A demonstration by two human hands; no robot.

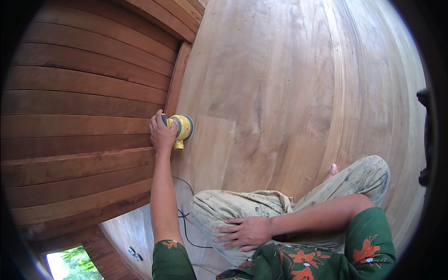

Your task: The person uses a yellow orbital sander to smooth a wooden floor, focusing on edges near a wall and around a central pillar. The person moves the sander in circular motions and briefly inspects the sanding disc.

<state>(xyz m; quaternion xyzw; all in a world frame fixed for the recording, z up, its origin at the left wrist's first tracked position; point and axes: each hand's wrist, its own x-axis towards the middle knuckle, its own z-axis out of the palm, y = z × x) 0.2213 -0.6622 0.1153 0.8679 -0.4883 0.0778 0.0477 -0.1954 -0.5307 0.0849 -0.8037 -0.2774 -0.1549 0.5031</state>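
Observation:
My left hand [163, 135] is wrapped round the top of a yellow and black orbital sander [182, 127]. The sander's round grey pad faces the wooden floor [270, 107], right beside the foot of the plank wall. My left arm reaches out straight to it. My right hand [246, 233] lies flat on my bent left knee, its fingers spread and holding nothing. Pale, stained trousers [354, 182] cover my crossed legs on the floor.
A reddish-brown plank wall [88, 102] rises along the left, with a wooden trim post [179, 77] at its edge. A black cord [186, 233] loops over the floor by my knee. A small metallic object [135, 254] lies lower left, near a bright window opening [74, 263].

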